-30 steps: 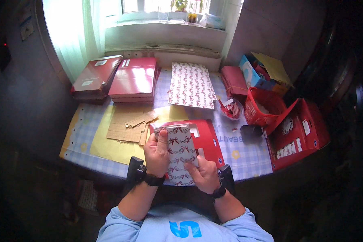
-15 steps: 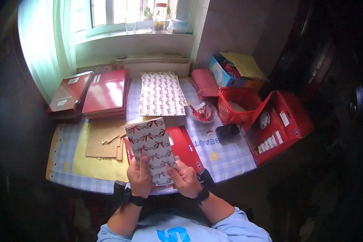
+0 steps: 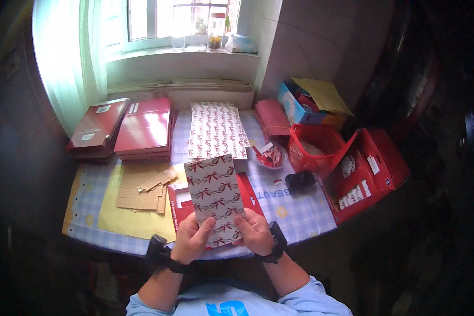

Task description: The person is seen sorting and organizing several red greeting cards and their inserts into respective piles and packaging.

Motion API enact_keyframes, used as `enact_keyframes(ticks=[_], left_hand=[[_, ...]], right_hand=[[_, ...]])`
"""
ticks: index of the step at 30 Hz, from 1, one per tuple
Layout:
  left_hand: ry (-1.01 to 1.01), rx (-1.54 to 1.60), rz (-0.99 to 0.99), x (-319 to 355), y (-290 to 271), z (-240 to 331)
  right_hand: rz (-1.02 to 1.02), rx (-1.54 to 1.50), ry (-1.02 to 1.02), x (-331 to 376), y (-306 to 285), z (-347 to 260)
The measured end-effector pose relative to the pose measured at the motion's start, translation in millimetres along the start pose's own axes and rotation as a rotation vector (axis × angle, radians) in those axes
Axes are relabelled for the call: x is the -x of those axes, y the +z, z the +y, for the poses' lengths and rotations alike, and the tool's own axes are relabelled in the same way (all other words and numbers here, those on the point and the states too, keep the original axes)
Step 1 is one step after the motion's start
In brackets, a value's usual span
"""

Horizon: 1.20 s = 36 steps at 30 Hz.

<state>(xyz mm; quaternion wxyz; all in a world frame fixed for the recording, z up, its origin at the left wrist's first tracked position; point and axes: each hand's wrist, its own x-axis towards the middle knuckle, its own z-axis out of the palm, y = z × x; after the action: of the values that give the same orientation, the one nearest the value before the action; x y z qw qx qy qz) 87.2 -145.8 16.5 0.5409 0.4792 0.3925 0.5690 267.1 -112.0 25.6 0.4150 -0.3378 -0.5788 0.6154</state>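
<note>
Between my two hands is an upright white paper card printed with red bows and green garlands. My left hand grips its lower left edge, thumb on the front. At the lower right edge my right hand pinches it the same way. The fingers behind the card are hidden, and I cannot tell if it is one sheet or several. Under and behind it lies a flat red printed carton, partly covered. Farther back, a stack of white sheets with a similar bow pattern rests on the table.
Red flat boxes are piled at the back left. Brown cardboard pieces lie on yellow paper. To the right stand a bowl of red-and-white bits, a red basket, a black object and an open red box.
The card has shifted right in the view and turned more squarely toward me. Both hands have moved along with it and still hold its lower edges. The whole view has shifted slightly.
</note>
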Motion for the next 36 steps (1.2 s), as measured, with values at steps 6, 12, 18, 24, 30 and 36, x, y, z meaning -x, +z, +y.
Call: enact_keyframes(ticks=[6,12,18,24,30,36], left_hand=[[-0.067,0.397,-0.343,-19.2,-17.3,11.2],[-0.036,0.497,-0.357,-22.6,2.6,18.8],[-0.001,0.296,-0.044,-19.4,6.2,20.6],[-0.033,0.252,0.08,-24.1,17.0,19.8],[0.004,0.304,-0.075,-27.2,12.8,15.1],[-0.073,0.414,-0.159,-36.4,3.1,14.4]], right_hand=[[-0.385,-0.473,0.271,2.2,-2.5,5.4],[-0.374,-0.068,0.285,1.9,-2.0,8.3],[0.019,0.518,-0.161,8.7,6.2,-21.3],[-0.092,0.367,-0.22,14.7,18.4,-23.0],[-0.012,0.41,-0.283,6.1,7.9,-22.8],[0.255,0.713,-0.544,-5.8,13.5,-34.8]])
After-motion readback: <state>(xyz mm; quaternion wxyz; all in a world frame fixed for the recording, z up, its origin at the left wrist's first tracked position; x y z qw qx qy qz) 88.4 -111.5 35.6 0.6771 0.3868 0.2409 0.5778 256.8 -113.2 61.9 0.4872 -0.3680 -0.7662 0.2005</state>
